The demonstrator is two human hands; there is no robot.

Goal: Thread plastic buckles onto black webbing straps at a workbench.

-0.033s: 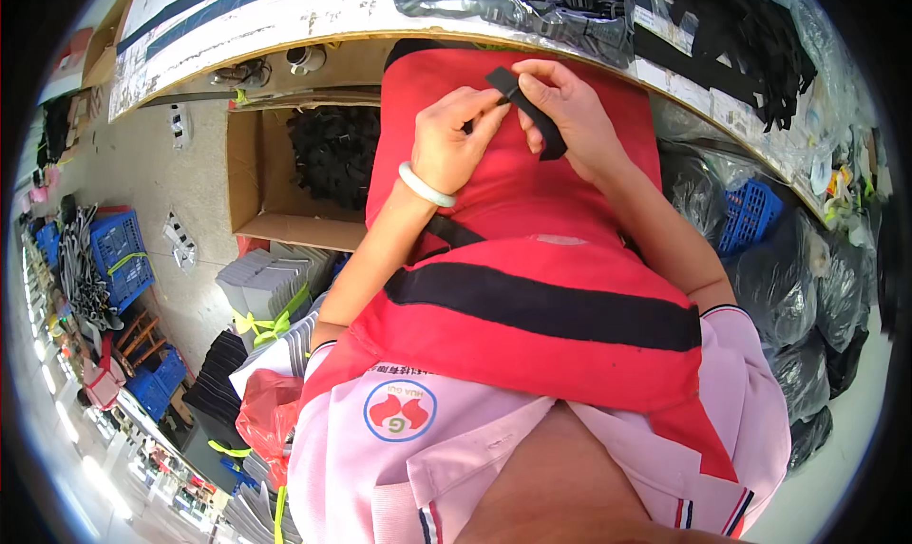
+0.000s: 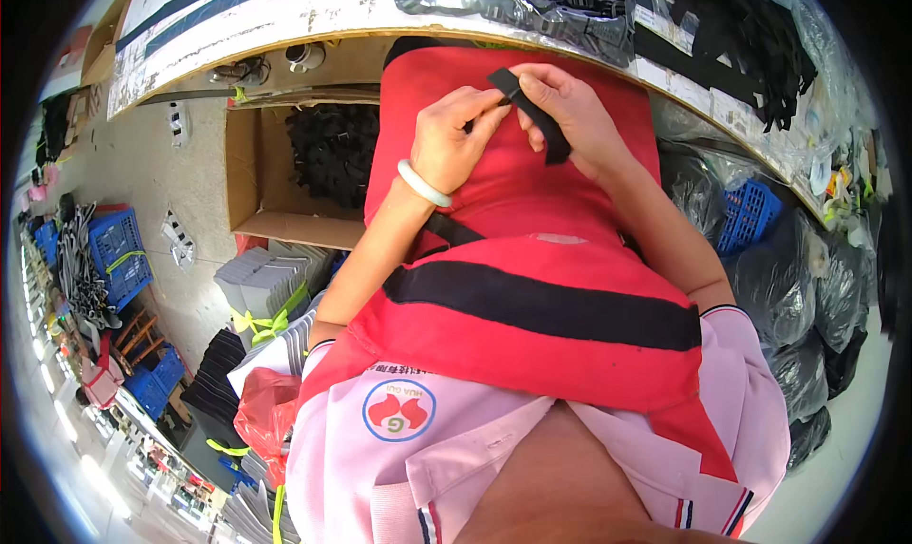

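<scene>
Over my red apron [image 2: 513,183], both hands meet at a short black webbing strap [image 2: 543,124]. My right hand [image 2: 581,116] grips it between thumb and fingers; its lower end curves down below the fingers, and its upper end sticks out past the thumb. My left hand [image 2: 454,133], with a pale bangle [image 2: 424,184] at the wrist, is closed in a pinch. Its fingertips are on a small dark piece at the strap's left side, too small and covered to name.
Ahead is a worktable edge [image 2: 285,38] bearing a clear bag of black plastic buckles [image 2: 532,7] and black straps [image 2: 746,45]. An open carton [image 2: 285,223] of black pieces stands below at left, near grey stacked bundles [image 2: 261,276]. Dark plastic bags [image 2: 774,287] and a blue basket [image 2: 750,216] lie right.
The strap has tilted slightly, its lower end now a little lower and to the right. Both hands keep their hold in nearly the same place.
</scene>
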